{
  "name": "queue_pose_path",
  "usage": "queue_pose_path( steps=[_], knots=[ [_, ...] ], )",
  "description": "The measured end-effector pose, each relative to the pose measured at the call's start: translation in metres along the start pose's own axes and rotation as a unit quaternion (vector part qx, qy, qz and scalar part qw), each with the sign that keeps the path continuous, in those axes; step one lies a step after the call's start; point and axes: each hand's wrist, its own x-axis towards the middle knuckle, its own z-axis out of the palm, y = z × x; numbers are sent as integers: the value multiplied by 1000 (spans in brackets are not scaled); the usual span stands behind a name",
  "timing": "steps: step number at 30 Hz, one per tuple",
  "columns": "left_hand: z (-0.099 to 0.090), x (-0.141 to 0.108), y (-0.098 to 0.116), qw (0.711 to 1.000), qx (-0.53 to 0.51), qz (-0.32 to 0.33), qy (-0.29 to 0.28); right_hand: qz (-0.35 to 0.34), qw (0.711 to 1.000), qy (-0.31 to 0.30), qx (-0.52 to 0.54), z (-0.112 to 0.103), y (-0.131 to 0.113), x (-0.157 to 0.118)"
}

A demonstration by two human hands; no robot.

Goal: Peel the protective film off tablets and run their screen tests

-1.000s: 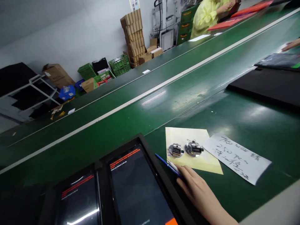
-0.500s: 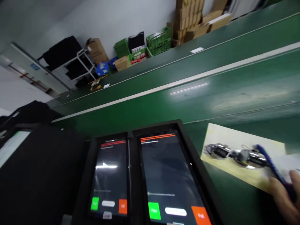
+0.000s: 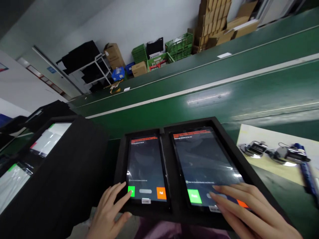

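Two tablets lie side by side in a black foam tray (image 3: 171,212), each showing a dark screen with red text, a green button and an orange button. My left hand (image 3: 109,209) has its fingers spread, a fingertip at the green button of the left tablet (image 3: 146,162). Over the lower right part of the right tablet (image 3: 204,159), my right hand (image 3: 251,209) is stretched out, partly covering the orange button. Neither hand holds anything.
At the right, two metal tally counters (image 3: 289,154) and a blue pen (image 3: 307,179) lie on or beside yellowish paper (image 3: 271,169). More tablets sit in black foam (image 3: 82,166) at the left. Green crates (image 3: 179,44) and cardboard boxes stand behind the green bench (image 3: 149,114).
Both hands have come over the tablets; the left was out of view. My right hand has let go of the blue pen, now by the counters. The view has shifted.
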Motion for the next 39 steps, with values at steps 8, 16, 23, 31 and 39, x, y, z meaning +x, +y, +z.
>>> queue_pose_path(
  steps=[8,16,23,31,39],
  knots=[
    [19,-9,-22,971,-118,-180,104,-3,997,-61,-44,1,-17,25],
    [44,89,-57,982,-135,-116,65,-59,965,-229,-110,-6,-12,70],
    [53,178,-68,992,-91,-86,33,35,951,-235,-197,41,74,148],
    [50,146,-54,985,-101,-46,133,-1,974,-179,-142,36,73,136],
    [55,154,-55,996,-43,-60,54,-12,964,-171,-201,48,90,127]
  ],
)
